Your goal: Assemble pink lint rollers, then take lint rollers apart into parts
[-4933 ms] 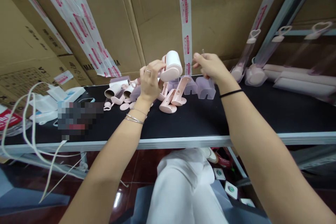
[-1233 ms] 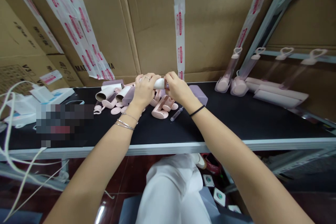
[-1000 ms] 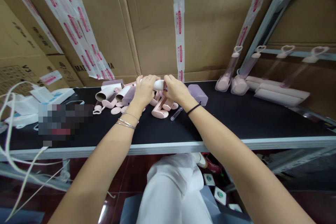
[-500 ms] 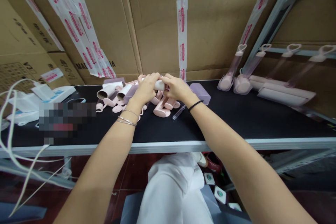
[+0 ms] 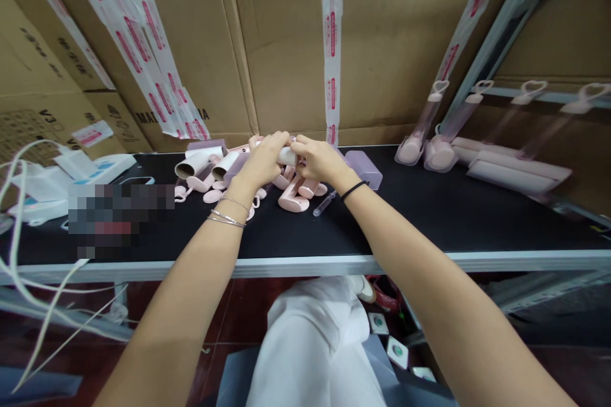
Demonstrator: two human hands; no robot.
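My left hand (image 5: 264,161) and my right hand (image 5: 321,161) meet over the black table (image 5: 429,210), both closed around a small white roller (image 5: 287,155) held between them. Under them lies a heap of pink plastic handle parts (image 5: 293,194). A thin clear tube (image 5: 324,203) rests on the table just below my right wrist. Left of my left hand lie white paper rolls (image 5: 195,165) and small pink caps (image 5: 212,196). A lilac cover (image 5: 363,168) sits to the right of my right hand.
Cardboard boxes (image 5: 286,44) with pink-printed tape form a wall behind the table. Finished rollers in clear sleeves (image 5: 436,146) lean at the back right by a metal shelf post. White cables (image 5: 28,254) and a white device (image 5: 102,168) lie at the left.
Since the first frame both hands came down from a raised position to the pile, and the clear tube now lies on the table. Over the last second they have hardly moved.
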